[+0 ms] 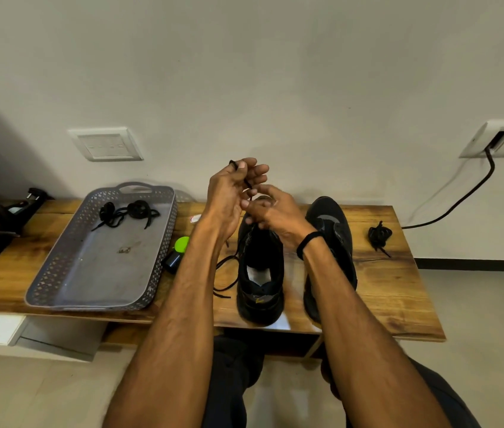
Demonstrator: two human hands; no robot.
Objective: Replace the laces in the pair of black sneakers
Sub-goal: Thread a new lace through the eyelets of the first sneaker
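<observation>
Lace [246, 182] — between raised left hand [232, 189] and right hand [275, 211]

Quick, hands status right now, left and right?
Left hand: pinching the black lace end, raised.
Right hand: fingers curled by that lace above the sneaker; grip cannot be told.

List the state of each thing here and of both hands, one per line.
left hand, raised, pinches the lace tip.
right hand, grips the lace below it.
lace, pulled up from the sneaker, other end loose on the table.
sneaker, upright under the hands.
second sneaker, upright beside it, laces not visible.
two laces, tangled in the grey tray.
coiled lace, lying on the table's right end.
cable, plugged into the wall socket.
</observation>
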